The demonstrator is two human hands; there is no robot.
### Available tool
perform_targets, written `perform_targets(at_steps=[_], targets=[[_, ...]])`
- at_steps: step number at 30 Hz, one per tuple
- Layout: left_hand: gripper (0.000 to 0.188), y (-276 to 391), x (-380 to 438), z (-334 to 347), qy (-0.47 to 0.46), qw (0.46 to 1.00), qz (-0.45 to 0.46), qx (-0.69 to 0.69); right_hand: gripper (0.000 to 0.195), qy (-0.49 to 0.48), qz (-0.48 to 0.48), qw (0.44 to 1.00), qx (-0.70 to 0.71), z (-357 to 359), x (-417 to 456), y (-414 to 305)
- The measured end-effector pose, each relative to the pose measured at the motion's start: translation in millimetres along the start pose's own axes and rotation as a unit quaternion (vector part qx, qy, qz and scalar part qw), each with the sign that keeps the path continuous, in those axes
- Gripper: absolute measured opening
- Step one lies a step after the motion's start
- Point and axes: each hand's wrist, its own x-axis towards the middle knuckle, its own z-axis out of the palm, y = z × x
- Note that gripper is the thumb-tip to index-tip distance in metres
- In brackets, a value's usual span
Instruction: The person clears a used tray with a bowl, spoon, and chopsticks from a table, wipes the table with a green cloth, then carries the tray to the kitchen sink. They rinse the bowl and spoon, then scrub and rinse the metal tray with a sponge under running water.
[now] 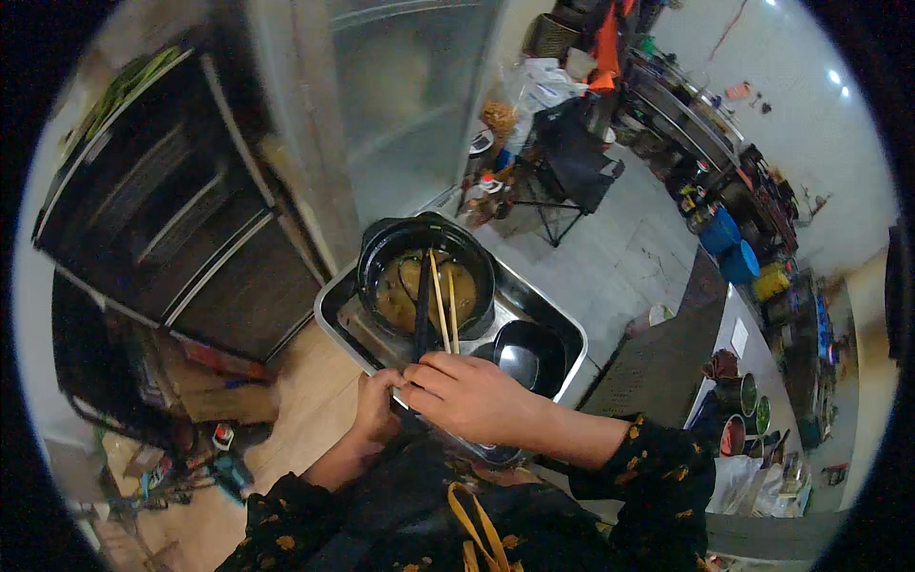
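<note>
A stainless steel tray (578, 336) lies before me, its near left rim gripped by my left hand (379, 404). On it stands a black pot (369, 286) with brownish liquid and some food. My right hand (457, 393) is over the near part of the tray, its fingers close to my left thumb and at the lower ends of a black utensil handle (422, 314) and a pair of light wooden chopsticks (438, 300). These reach into the pot. To the right of the pot sits a black bowl (532, 357). My fingertips' exact hold on the utensils is hidden.
A dark rack (214, 264) with green vegetables (129, 93) on top stands at the left. Beyond the tray are a glass door (407, 93), bottles and a black folding chair (572, 157). At the right a counter (736, 329) holds several containers, with blue buckets (740, 261) farther back.
</note>
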Motion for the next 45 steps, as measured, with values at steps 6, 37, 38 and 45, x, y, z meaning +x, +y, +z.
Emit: perform_targets(at_steps=[6, 37, 38, 45], targets=[[0.02, -16.6, 87.5, 138.2, -0.052, 0.995, -0.087, -0.025, 0.031, 0.133, 0.15, 0.979, -0.028, -79.5, -78.1, 126.1], [0.008, -223.8, 656.3, 850.9, -0.113, 0.973, -0.191, 0.058, 0.021, 0.458, 0.529, 0.695, 0.167, -437.8, -567.8, 819.5], [0.011, -231.8, 677.8, 868.8, -0.116, 0.974, -0.189, 0.052, 0.02, 0.488, 0.519, 0.677, 0.185, -444.2, -582.7, 844.1], [0.013, -264.1, 812.6, 1025.9, -0.127, 0.973, -0.188, 0.041, 0.021, 0.653, 0.505, 0.48, 0.298, -490.4, -690.3, 1021.4]])
